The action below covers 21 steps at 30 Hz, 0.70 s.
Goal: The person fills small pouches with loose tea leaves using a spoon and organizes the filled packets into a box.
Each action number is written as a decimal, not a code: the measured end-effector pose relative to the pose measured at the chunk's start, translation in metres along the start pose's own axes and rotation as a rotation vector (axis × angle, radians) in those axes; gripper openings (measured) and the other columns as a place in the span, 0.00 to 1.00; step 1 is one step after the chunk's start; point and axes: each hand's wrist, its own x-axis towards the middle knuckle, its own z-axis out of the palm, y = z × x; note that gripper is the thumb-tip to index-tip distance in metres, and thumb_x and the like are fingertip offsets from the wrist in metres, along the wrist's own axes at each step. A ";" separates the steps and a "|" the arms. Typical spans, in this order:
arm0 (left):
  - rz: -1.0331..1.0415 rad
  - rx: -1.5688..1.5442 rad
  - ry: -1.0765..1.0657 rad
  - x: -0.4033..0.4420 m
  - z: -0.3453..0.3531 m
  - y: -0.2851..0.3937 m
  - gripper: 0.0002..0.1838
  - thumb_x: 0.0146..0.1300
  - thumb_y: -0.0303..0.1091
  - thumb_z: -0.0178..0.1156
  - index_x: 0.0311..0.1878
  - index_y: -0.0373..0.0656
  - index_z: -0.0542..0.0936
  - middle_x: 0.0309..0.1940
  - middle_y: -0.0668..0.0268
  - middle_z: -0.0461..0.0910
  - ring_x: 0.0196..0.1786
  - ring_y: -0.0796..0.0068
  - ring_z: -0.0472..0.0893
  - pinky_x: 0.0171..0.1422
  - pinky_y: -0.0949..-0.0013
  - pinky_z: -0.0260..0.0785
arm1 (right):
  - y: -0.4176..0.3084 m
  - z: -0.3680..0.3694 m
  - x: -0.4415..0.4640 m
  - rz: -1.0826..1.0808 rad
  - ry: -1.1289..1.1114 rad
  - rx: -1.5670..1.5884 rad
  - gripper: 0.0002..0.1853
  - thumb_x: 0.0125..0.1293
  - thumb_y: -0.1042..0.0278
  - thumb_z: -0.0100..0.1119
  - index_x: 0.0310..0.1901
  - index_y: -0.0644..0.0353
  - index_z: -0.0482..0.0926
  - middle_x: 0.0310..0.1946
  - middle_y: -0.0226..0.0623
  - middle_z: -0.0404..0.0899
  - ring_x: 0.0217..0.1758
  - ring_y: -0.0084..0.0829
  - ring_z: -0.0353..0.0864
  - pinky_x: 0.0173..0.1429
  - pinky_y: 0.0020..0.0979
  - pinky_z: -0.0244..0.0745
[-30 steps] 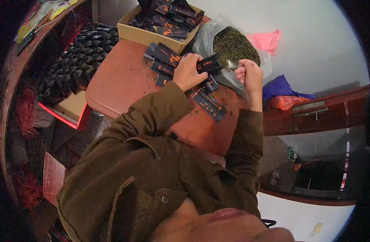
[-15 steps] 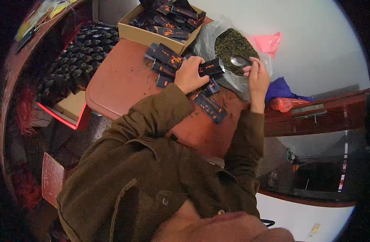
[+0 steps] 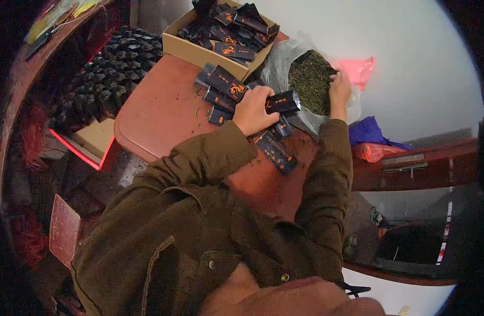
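My left hand (image 3: pixel 254 110) is closed around a black tea packet (image 3: pixel 287 102) with orange print, whose silvery open end points right. More black packets (image 3: pixel 227 83) lie overlapping on the table beside and under this hand, and another packet (image 3: pixel 275 151) rests below it. To the right, a clear plastic bag (image 3: pixel 279 63) stands open, full of dried green tea leaves (image 3: pixel 310 81). At the right edge of the leaves is my right hand (image 3: pixel 339 92), its fingers closed on a spoon; the bowl of the spoon no longer shows, and the grip is mostly hidden.
A cardboard box (image 3: pixel 202 56) heaped with black packets stands at the back of the brown table (image 3: pixel 157 113). Many filled black packets (image 3: pixel 118 68) stand packed at left, by a red-edged box (image 3: pixel 91 142). Pink plastic (image 3: pixel 360 72) and a blue bag (image 3: pixel 368 131) lie at right.
My right hand has moved to the far right edge of the leaves, and the spoon's bowl has gone from sight. My left hand keeps its hold on the packet. The whole view has shifted slightly.
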 end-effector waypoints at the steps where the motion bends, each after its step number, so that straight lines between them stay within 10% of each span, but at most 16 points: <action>1: 0.002 0.003 0.000 0.000 0.000 0.000 0.23 0.44 0.38 0.66 0.44 0.42 0.72 0.39 0.58 0.72 0.45 0.52 0.73 0.49 0.55 0.68 | -0.003 0.003 -0.006 0.038 -0.032 0.019 0.17 0.72 0.60 0.40 0.51 0.56 0.77 0.32 0.40 0.84 0.38 0.45 0.82 0.46 0.43 0.74; 11: 0.009 0.015 -0.001 -0.001 0.003 -0.002 0.24 0.44 0.38 0.66 0.44 0.41 0.71 0.38 0.56 0.72 0.45 0.51 0.73 0.51 0.57 0.66 | -0.024 -0.004 -0.034 -0.121 -0.281 -0.068 0.18 0.72 0.57 0.39 0.46 0.56 0.79 0.31 0.39 0.84 0.37 0.45 0.82 0.45 0.42 0.74; 21: 0.022 -0.004 0.008 0.000 0.002 -0.002 0.24 0.44 0.37 0.67 0.44 0.41 0.71 0.38 0.56 0.72 0.45 0.52 0.73 0.51 0.58 0.67 | -0.069 0.013 -0.025 0.053 -0.231 0.547 0.20 0.74 0.58 0.39 0.48 0.60 0.79 0.29 0.37 0.84 0.31 0.33 0.82 0.41 0.31 0.76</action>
